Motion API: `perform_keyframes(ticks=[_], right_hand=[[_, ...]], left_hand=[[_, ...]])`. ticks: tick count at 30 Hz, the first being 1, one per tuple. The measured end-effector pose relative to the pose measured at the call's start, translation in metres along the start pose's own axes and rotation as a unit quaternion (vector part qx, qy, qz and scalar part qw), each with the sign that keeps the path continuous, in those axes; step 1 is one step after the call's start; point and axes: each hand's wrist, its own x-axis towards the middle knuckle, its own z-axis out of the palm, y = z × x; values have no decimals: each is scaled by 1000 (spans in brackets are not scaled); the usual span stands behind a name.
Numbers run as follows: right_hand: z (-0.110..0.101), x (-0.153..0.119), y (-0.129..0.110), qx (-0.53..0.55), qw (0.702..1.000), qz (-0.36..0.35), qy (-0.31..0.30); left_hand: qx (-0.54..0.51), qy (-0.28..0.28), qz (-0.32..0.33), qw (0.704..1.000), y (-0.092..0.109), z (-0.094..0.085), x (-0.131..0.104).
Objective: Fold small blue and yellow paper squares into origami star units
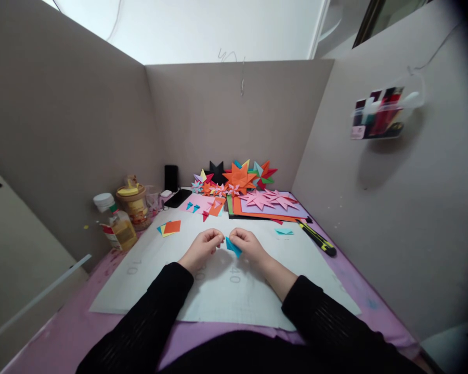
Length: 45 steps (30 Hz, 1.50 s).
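Above the broad white number-printed sheet [226, 305], the left hand [203, 249] is half closed, its grip unclear; by the right hand [249, 245], a small folded blue paper piece [233, 248] is pinched beside it. Edges are best aligned before creasing.

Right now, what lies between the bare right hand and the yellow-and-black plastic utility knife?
The head view shows a folded, pale turquoise paper piece on the white sheet between right hand and knife, slightly farther back.

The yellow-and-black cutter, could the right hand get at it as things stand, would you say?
Probably yes: just a low turquoise paper lies between the right hand and the cutter, though that hand holds a blue piece.
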Motion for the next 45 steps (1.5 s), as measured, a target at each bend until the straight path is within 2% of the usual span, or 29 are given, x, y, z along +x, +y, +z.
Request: perform_keyframes(ticks=[7,23,36,45], right_hand=[[1,0,-1,11,1000,9,-13],[3,0,-1,34,999,19,-8],[2,0,0,24,1000,14,-13],[4,1,5,14,1000,0,-20]], left_hand=[[28,-6,18,999,1,2,-2],[9,-15,8,1000,4,2,-3],[6,-3,0,1000,7,5,-3],[25,17,27,999,-1,6,-1]])
